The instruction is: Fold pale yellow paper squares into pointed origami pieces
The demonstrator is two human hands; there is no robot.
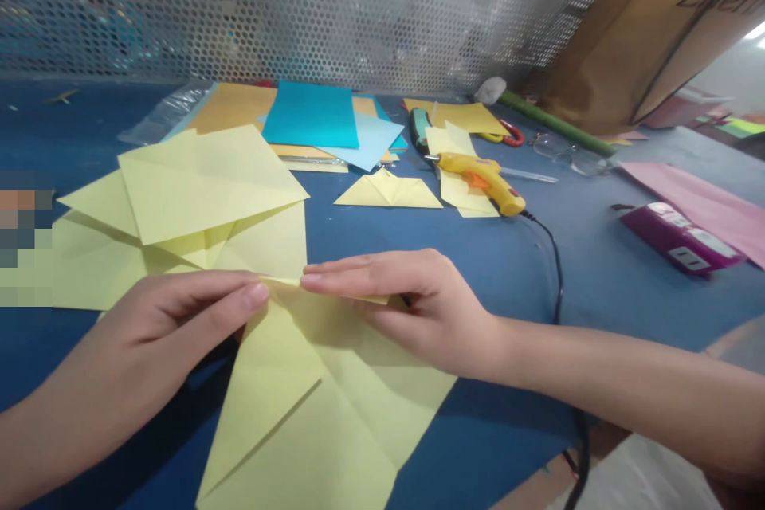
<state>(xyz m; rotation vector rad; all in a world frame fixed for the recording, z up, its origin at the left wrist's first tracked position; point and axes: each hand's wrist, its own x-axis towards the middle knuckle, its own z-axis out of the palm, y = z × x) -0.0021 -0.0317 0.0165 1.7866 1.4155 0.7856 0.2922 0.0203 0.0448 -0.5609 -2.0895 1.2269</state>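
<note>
A creased sheet of pale yellow paper (pixel 311 430) lies in front of me, with one flap folded over on its left side. My left hand (pixel 191 315) pinches the top corner of this sheet between thumb and fingers. Across the upper right edge, my right hand (pixel 406 295) holds a folded part, fingers straight together on top and thumb underneath. Beyond my left hand are several loose yellow sheets (pixel 209 183), overlapping each other. A small folded yellow paper piece (pixel 388 190) rests farther back, beyond my right hand.
A yellow glue gun (pixel 484 179) lies on yellow paper, its black cord (pixel 559 271) running down the right side. Behind are blue sheets (pixel 311 115) and a utility knife (pixel 420 130). At right sit a purple power strip (pixel 681 237), pink paper (pixel 699 203) and a brown bag (pixel 651 32).
</note>
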